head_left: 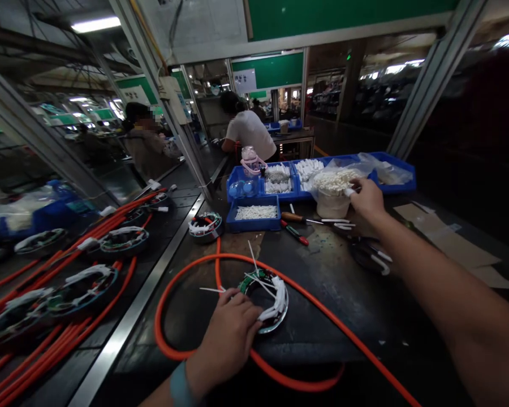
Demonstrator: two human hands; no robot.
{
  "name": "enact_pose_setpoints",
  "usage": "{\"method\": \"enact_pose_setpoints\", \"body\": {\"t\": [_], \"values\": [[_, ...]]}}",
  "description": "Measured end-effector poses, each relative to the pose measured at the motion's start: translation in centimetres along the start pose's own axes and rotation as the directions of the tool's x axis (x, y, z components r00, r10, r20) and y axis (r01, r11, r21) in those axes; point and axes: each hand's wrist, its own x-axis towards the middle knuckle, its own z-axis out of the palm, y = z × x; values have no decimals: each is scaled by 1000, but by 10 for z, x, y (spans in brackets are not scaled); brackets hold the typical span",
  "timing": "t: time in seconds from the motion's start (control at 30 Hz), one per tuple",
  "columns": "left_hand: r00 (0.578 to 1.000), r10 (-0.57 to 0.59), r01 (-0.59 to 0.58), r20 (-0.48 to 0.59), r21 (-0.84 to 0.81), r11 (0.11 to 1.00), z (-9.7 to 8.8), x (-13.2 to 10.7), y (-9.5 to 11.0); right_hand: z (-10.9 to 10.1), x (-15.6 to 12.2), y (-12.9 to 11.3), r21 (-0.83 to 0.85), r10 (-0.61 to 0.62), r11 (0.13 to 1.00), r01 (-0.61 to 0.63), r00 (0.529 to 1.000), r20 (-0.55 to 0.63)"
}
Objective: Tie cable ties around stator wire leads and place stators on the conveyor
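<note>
My left hand (pixel 231 333) lies fingers-down on a round ring assembly (pixel 269 299) with white sleeves and cable ties, pinning it to the dark bench. An orange cable (pixel 322 308) loops around that ring. My right hand (pixel 367 198) reaches far forward to a white tub (pixel 333 200) lined with a plastic bag and heaped with small white parts. Its fingertips pinch a small white piece at the tub's rim.
Blue bins (pixel 254 217) of white parts line the back of the bench, with screwdrivers (pixel 294 217) and a pink bottle (pixel 249 161) nearby. On the left, a conveyor (pixel 110 249) carries several rings with orange cables. Two people work further back. Cardboard sheets (pixel 453 243) lie right.
</note>
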Motion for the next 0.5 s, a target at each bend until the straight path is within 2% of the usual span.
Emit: {"method": "enact_pose_setpoints", "body": {"t": [0.1, 0.17, 0.23, 0.33, 0.37, 0.4, 0.43, 0.5], "values": [[1000, -12, 12, -20, 4, 1000, 3, -5, 2, -3, 4, -10, 33, -52, 998, 52, 999, 8], [999, -22, 22, -26, -10, 1000, 4, -8, 2, -9, -11, -22, 85, -106, 991, 105, 994, 0], [999, -33, 32, -22, -26, 999, 5, -9, 2, -20, -44, -37, 142, -182, 973, 182, 983, -9], [1000, -25, 25, -1, -78, 997, 5, -11, 0, -48, -124, -67, 245, -354, 911, 332, 933, 55], [1000, -20, 21, 7, -104, 994, 6, -11, -1, -59, -153, -76, 325, -461, 853, 409, 882, 101], [1000, -21, 22, 11, -127, 992, 6, -11, -1, -70, -180, -86, 468, -624, 725, 506, 770, 134], [1000, -29, 30, 7, -143, 989, 8, -12, -2, -80, -205, -95, 536, -743, 615, 578, 653, 148], [998, -66, 63, -17, -153, 986, 11, -13, -2, -97, -245, -109, 585, -821, 537, 608, 536, 198]]}}
